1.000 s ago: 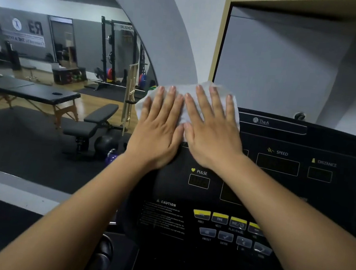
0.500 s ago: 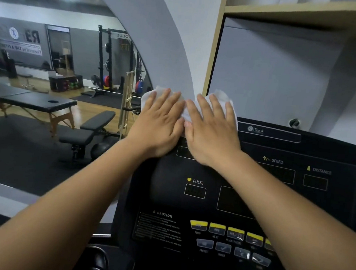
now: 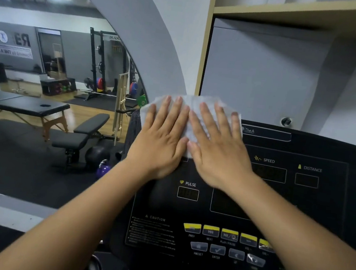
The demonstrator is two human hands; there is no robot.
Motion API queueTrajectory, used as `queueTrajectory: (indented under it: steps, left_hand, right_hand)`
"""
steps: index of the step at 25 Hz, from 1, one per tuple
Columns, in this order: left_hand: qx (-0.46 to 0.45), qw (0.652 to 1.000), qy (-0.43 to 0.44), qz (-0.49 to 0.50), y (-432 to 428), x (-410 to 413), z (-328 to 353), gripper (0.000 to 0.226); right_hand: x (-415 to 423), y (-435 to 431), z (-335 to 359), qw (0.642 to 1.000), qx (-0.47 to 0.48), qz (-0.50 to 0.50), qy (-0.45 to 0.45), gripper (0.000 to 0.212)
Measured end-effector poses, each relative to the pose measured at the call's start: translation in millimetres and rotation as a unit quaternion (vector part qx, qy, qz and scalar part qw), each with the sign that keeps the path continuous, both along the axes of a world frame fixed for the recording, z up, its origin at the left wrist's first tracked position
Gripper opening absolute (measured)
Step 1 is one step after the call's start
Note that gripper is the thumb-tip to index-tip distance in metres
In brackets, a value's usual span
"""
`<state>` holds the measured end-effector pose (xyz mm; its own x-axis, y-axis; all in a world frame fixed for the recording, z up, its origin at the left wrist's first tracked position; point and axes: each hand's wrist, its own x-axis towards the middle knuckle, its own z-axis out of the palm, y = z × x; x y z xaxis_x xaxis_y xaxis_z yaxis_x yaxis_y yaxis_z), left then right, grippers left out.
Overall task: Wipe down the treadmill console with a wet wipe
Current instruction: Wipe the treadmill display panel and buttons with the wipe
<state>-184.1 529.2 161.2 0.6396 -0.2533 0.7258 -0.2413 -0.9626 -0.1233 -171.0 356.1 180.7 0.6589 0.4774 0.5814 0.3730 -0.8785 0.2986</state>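
Seen from the camera on my head, I am looking down at a black treadmill console (image 3: 297, 202) with both of my bare arms reaching forward. I am pressing a white wet wipe (image 3: 193, 114) flat against the console's upper left corner, and its top edge is poking just above the console's rim. My left hand (image 3: 161, 142) is lying open, palm down, on the left part of the wipe, fingers straight and close together. My right hand (image 3: 219, 150) is lying just beside it on the right part, fingers slightly fanned, thumb side touching the left hand. Neither hand is pinching anything; both are holding the wipe down with flat palms.

Below my hands I am seeing the small pulse window (image 3: 187, 193), and to the right the speed window (image 3: 269, 174) and distance window (image 3: 306, 180), all dark. Lower still, a row of yellow buttons (image 3: 219, 232) is sitting above a row of grey buttons (image 3: 217, 249), beside a caution label (image 3: 153, 231).

To the left, a wall mirror (image 3: 44, 98) is reflecting gym equipment.

I judge the job is at an early stage: the wipe is covering only the top left corner, and the display windows, buttons, label and whole right side are lying outside it. I cannot tell from the surface which parts are already damp.
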Motion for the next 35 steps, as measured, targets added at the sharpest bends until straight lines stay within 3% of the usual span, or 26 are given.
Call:
queueTrajectory:
  steps: [3, 9, 16, 23, 27, 30, 35]
  left_hand:
    - [-0.039, 0.999, 0.004, 0.014, -6.7, 6.9, 9.4, 0.065]
    - [-0.009, 1.000, -0.003, -0.010, -30.9, -35.3, -58.6, 0.064]
    - [-0.024, 1.000, -0.018, -0.007, -43.0, 10.3, 6.6, 0.064]
    - [-0.023, 0.999, -0.014, -0.034, -76.0, -33.1, -61.5, 0.063]
    - [0.007, 0.999, -0.019, -0.031, -86.6, -3.0, -19.0, 0.064]
    - [-0.026, 0.999, -0.013, -0.018, -95.9, 14.1, 4.4, 0.064]
    - [-0.015, 0.998, -0.003, -0.057, -123.1, -25.2, -52.0, 0.063]
  right_hand:
    - [6.2, -0.6, 9.7, 1.000, 0.014, -0.011, 0.005, 0.061]
    - [-28.9, -35.4, -52.9, 1.000, 0.006, 0.018, 0.011, 0.064]
    - [8.5, -37.6, 8.5, 0.999, 0.033, -0.028, 0.004, 0.060]
    - [-35.7, -74.0, -62.1, 0.999, 0.025, -0.011, 0.033, 0.062]
    - [-9.0, -84.7, -23.7, 0.999, 0.036, -0.033, 0.015, 0.062]
    - [6.4, -90.3, 2.6, 0.997, 0.047, -0.050, 0.018, 0.061]
    - [-30.0, -113.3, -54.6, 0.998, 0.052, -0.034, 0.027, 0.061]
